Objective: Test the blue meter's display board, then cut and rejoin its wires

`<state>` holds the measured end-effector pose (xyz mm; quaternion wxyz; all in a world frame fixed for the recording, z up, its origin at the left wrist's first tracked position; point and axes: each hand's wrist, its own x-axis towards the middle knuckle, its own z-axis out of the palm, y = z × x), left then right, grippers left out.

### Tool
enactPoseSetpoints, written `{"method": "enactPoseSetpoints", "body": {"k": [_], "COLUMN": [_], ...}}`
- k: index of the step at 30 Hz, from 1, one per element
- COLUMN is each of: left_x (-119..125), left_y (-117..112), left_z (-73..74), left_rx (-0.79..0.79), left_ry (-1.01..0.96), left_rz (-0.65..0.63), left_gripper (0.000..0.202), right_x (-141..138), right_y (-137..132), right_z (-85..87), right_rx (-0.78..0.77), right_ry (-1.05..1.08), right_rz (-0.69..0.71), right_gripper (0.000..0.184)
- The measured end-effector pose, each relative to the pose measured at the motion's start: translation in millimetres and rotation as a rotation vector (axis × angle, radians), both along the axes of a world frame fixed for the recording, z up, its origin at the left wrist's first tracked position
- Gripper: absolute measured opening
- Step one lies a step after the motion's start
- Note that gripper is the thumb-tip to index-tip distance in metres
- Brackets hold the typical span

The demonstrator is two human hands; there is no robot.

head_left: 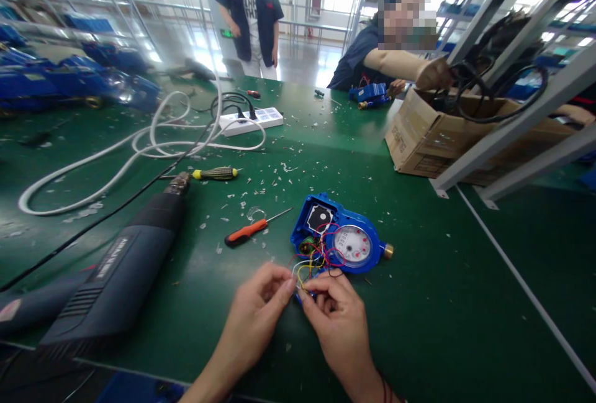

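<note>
A blue water meter (pixel 342 235) lies opened on the green table, its white dial facing up and a brass fitting on its right end. Red, yellow and white wires (pixel 313 261) trail from it toward me. My left hand (pixel 261 307) pinches the wire ends between thumb and fingertips. My right hand (pixel 336 316) meets it from the right, fingers curled and pinching the same wire bundle, with a small blue part partly hidden under it. Both hands sit just in front of the meter.
A dark heat gun (pixel 116 279) lies at the left. An orange screwdriver (pixel 249 231) and a yellow-handled one (pixel 215 173) lie nearby, plus a white power strip (pixel 251 120) with cables. A cardboard box (pixel 428 136) and metal rack stand right. Two people are beyond the table.
</note>
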<state>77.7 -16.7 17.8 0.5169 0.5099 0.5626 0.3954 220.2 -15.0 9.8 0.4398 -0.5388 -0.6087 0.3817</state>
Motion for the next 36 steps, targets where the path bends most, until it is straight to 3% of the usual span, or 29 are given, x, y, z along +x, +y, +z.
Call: {"method": "enactPoseSetpoints", "body": {"k": [5, 10, 15, 24, 36], "left_x": [0.1, -3.6, -2.9, -2.2, 1.6], "left_y": [-7.1, -1.0, 2.2, -5.9, -7.9], "left_z": [-3.3, 2.7, 2.7, 3.2, 2.4], "left_rx": [0.089, -0.020, -0.112, 0.035, 0.034], "left_ry": [0.125, -0.037, -0.189, 0.094, 0.023], "left_rz": [0.149, -0.024, -0.030, -0.004, 0.027], "left_gripper": [0.026, 0.021, 0.022, 0.022, 0.020], "right_x": [-0.7, -1.1, -0.1, 2.8, 5.3], "right_y": [-2.3, -0.8, -0.2, 0.9, 1.8], "right_z": [-0.6, 0.2, 1.0, 5.6, 7.7], "right_rx": [-0.013, 0.018, 0.016, -0.034, -0.085], "right_ry": [-0.008, -0.020, -0.034, -0.029, 0.009], "right_rz": [-0.005, -0.010, 0.008, 0.074, 0.066], "right_gripper": [0.009, 0.008, 0.008, 0.006, 0.009]}}
